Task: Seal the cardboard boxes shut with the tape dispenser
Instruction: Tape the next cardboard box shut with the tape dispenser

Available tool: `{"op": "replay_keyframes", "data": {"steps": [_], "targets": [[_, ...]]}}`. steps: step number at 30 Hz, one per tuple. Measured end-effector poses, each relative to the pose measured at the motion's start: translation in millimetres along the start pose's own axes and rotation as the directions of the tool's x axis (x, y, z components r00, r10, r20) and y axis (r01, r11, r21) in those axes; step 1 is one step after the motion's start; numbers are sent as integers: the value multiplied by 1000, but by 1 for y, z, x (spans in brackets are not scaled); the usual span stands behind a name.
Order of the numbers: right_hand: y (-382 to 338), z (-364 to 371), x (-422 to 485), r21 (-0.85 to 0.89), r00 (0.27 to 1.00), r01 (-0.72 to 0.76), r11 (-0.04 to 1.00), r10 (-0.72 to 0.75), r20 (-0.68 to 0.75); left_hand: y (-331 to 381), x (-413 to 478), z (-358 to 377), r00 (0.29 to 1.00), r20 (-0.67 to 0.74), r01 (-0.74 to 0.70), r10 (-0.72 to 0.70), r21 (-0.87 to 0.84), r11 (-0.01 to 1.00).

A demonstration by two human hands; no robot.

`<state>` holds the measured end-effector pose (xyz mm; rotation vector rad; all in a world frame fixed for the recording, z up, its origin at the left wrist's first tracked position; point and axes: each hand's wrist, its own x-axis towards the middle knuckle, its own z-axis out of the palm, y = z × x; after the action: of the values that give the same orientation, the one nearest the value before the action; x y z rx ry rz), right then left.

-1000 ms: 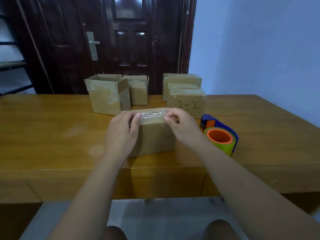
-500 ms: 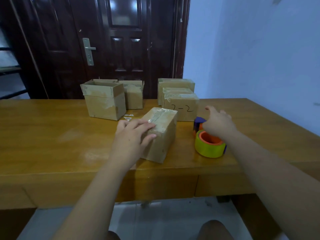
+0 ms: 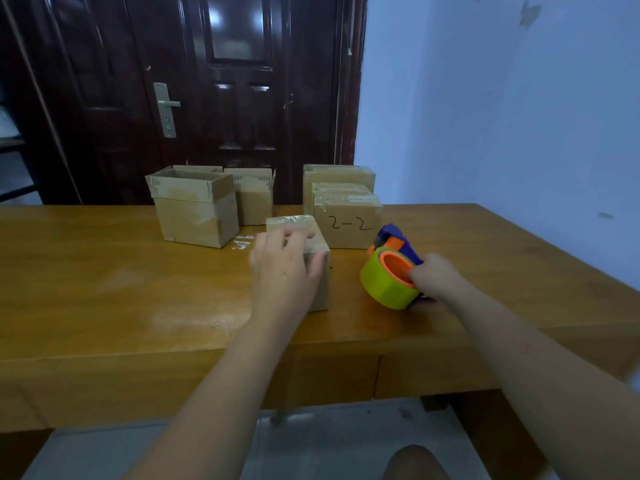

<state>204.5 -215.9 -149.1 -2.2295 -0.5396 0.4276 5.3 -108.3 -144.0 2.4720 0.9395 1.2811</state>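
A small taped cardboard box [image 3: 320, 292] lies in the middle of the wooden table [image 3: 104, 289]. My left hand [image 3: 284, 268] rests on top of it, thumb down its right side. To its right is the tape dispenser [image 3: 389, 275], blue with an orange hub and a yellow-green roll. My right hand [image 3: 434, 277] grips the dispenser at its near right side, fingers reaching into the hub. Behind stands a sealed box marked "2-2" [image 3: 348, 220], with another sealed box [image 3: 337, 176] behind it.
Two open-topped boxes stand at the back left: a larger one [image 3: 195, 211] and a smaller one [image 3: 254, 199]. Scraps of clear tape [image 3: 242, 242] lie on the table beside them. A dark door [image 3: 225, 98] and a blue wall [image 3: 502, 116] are beyond the table.
My right hand left the box, reached right and took hold of the tape dispenser. My left hand turned the box so that it points away from me and stays on it.
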Motion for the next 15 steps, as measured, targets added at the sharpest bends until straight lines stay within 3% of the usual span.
{"op": "replay_keyframes", "data": {"steps": [2,5,9,15], "targets": [[3,3,-5,187,999,45,981,-45,-2,20,-3,-2,996,91,9,10,-208,978],[8,12,-18,372,993,111,922,-88,-78,48,-7,-2,970,242,98,-7,-366,925],[16,22,-46,348,932,287,893,-175,-319,71,-8,9,946,318,199,-66,-409,890],[25,30,-71,280,856,427,860,-285,-432,89,-14,22,936,301,314,-183,-481,818]]}}
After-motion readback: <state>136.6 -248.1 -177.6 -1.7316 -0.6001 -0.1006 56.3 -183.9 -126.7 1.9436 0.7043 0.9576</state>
